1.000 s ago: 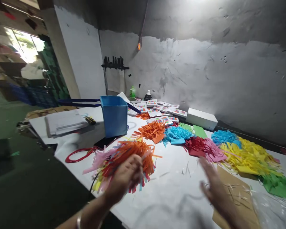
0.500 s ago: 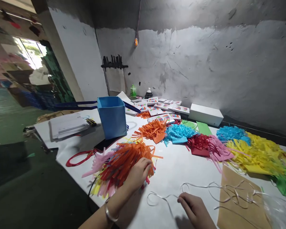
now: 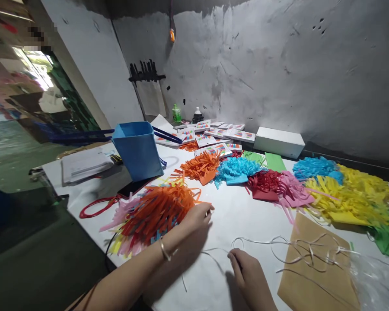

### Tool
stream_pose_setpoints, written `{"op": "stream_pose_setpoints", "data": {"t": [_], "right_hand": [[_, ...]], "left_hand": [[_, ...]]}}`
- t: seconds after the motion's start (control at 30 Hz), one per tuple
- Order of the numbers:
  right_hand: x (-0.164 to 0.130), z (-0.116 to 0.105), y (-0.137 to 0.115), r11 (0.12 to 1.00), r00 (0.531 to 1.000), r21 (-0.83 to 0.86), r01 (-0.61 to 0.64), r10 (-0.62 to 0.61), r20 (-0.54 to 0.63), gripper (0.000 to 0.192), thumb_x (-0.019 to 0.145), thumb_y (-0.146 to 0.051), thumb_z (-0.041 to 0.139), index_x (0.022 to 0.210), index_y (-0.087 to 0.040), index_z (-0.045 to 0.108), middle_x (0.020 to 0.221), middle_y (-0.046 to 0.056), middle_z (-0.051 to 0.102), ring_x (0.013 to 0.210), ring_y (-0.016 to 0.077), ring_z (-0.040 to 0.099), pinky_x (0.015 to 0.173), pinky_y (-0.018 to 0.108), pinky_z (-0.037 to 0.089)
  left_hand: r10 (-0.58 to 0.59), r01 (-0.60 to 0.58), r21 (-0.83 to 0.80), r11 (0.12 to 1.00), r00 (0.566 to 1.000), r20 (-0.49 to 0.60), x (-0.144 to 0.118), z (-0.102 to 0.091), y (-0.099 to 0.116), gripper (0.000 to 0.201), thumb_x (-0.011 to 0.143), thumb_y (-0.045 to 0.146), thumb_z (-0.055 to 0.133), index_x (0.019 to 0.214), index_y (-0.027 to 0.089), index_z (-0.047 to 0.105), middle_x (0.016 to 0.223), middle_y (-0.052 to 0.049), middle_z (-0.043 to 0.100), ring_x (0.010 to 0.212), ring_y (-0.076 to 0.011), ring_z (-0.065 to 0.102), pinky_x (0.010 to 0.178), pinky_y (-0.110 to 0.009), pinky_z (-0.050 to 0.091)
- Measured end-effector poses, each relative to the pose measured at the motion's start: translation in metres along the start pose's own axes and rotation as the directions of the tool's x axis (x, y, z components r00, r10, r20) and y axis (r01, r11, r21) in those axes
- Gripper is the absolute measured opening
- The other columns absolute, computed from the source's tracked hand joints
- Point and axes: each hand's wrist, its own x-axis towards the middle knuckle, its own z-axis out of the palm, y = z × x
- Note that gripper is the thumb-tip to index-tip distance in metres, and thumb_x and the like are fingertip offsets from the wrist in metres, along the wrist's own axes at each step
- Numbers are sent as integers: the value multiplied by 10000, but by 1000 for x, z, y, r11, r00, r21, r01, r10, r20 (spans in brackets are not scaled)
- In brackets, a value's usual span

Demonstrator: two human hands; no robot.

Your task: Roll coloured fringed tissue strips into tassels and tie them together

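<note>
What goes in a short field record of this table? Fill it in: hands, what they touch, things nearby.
left hand: left hand rests on the orange fringed paper bundle
right hand: right hand pinches the thin white ribbon
surface: white table
near right: brown paper sheet under ribbon loops
behind: blue box; fringed paper piles in orange, blue, red, pink, yellow; white box

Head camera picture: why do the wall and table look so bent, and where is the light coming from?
Head view: wide lens bows the table edge; light falls from above, bright on the wall, dim at left; left hand shadows the white top.
</note>
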Motion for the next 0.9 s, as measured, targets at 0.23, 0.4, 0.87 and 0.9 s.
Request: {"op": "stream_pose_setpoints", "data": {"t": [0.23,0.4,0.87,0.9], "right_hand": [[0,-8,4,998,967,43,46,-34,-251,274,1041,-298,392,1064,-181,638,944,68,752,852,167,738,742,221,546],[-1,-2,-6,984,977,110,141,-120,-177,274,1049,-275,368,1029,-207,633,851,32,729,745,151,719,673,220,538],[-7,7,-12,994,946,-90,55,-80,-313,221,1027,-173,397,913,-203,584,697,12,628,608,145,636,596,246,446],[-6,7,-12,993,944,-100,66,-94,-317,238,1027,-168,388,901,-203,588,685,11,624,592,143,632,585,244,444]], "left_hand": [[83,-64,-171,983,991,103,-63,23,39,138,887,195,599,982,187,699,866,-50,732,735,-170,654,659,-245,494],[69,-56,-307,950,997,34,-82,38,42,105,906,215,600,927,201,702,844,-63,717,745,-184,640,692,-270,499],[-231,345,-862,372,934,274,-69,76,44,367,737,480,822,775,137,697,638,7,590,518,-86,483,512,-209,421],[-205,332,-866,374,940,272,-67,78,46,361,763,482,803,777,143,682,622,17,578,510,-81,478,515,-204,417]]}}
